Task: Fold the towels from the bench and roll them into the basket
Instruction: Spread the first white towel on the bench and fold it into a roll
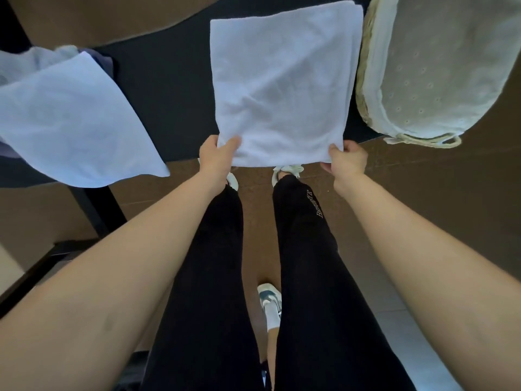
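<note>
Left hand: pinching near-left corner of white towel | right hand: pinching near-right corner | towel: folded, flat on dark bench, beyond both hands | basket: just right of towel, beyond right hand

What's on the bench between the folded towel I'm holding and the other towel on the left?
Nothing: in the head view only bare dark bench shows between the folded towel and the left towel.
</note>
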